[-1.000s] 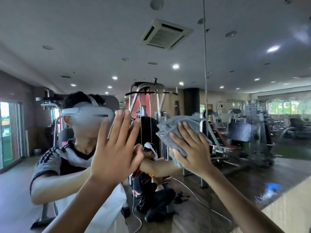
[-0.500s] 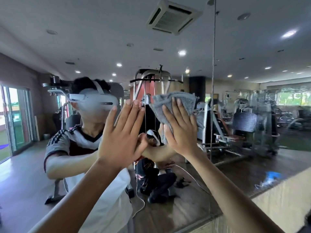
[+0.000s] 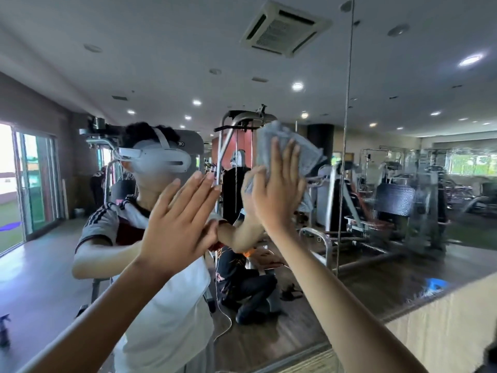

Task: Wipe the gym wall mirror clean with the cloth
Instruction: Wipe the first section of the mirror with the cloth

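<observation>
Grey cloth [image 3: 291, 150] lies flat on the mirror [image 3: 403, 76] just above the centre of the frame, and our right hand [image 3: 277, 195] presses it there with straight, spread fingers rather than clutching it. Our left hand [image 3: 180, 224], lower and at centre left, is flat with straight fingers and holds nothing; it looks braced on the glass, though we cannot tell for sure that it touches. The two hands are apart, side by side. We judge we are mid-wipe on the panel left of the vertical seam [image 3: 347, 130]. Glass right of that seam looks hazy and streaked, so the next move calls for even, flat pressure as we carry the cloth that way without letting it bunch
</observation>
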A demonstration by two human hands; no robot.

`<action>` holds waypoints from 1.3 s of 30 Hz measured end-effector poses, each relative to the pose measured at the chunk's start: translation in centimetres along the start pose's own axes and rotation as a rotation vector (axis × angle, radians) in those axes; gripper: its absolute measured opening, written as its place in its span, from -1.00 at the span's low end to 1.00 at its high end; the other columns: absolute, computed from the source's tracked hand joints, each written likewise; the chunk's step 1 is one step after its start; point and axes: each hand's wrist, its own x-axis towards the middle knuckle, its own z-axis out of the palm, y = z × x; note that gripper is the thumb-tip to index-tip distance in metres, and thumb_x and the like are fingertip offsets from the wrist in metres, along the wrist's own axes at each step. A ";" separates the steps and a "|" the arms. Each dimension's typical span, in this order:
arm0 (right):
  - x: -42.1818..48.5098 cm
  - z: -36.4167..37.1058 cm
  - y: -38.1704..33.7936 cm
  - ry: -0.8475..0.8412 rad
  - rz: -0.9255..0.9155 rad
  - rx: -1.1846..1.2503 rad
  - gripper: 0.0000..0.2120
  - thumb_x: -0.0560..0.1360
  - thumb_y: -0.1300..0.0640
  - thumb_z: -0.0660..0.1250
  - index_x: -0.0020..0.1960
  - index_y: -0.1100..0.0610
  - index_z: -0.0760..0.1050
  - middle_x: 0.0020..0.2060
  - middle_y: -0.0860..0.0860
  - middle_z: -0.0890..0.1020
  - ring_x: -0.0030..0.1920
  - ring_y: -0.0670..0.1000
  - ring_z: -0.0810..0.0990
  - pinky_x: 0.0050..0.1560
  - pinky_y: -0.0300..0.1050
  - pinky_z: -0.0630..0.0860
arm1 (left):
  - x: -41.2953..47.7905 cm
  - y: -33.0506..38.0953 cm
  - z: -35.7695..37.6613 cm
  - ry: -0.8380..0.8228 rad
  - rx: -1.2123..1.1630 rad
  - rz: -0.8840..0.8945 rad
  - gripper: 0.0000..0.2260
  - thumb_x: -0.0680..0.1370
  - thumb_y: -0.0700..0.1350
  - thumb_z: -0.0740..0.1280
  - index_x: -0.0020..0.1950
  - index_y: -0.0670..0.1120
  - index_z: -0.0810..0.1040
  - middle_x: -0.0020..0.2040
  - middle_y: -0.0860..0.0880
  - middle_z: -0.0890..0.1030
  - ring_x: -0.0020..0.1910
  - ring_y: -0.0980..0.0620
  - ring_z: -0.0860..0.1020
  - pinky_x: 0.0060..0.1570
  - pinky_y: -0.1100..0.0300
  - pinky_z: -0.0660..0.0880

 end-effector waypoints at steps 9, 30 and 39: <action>-4.0 -2.2 7.8 -0.071 -0.226 -0.116 -0.47 0.64 0.00 0.03 0.60 -0.01 0.07 0.55 0.07 0.23 0.57 0.04 0.13 0.37 0.33 0.34 | -5.6 -7.9 -4.4 -0.024 0.079 -0.087 -0.55 0.65 0.03 0.19 0.51 -0.09 0.41 0.55 -0.17 0.32 0.54 -0.18 0.28 0.43 -0.26 0.27; -2.6 0.3 -4.1 -0.049 -0.313 -0.111 -0.48 0.67 -0.16 -0.07 0.58 -0.01 0.04 0.57 0.06 0.20 0.57 0.05 0.12 0.54 0.11 0.02 | -7.7 -10.7 -6.0 -0.014 0.043 -0.126 -0.55 0.65 0.09 0.21 0.49 -0.07 0.44 0.53 -0.17 0.34 0.53 -0.16 0.30 0.44 -0.20 0.28; -5.1 1.7 -13.7 -0.037 -0.414 -0.048 -0.47 0.63 -0.05 0.08 0.58 0.04 0.18 0.55 0.09 0.28 0.56 0.07 0.22 0.31 0.05 0.27 | -9.6 -14.6 -7.5 0.000 0.077 -0.160 -0.56 0.62 0.04 0.27 0.47 -0.07 0.47 0.55 -0.17 0.31 0.55 -0.16 0.28 0.44 -0.21 0.27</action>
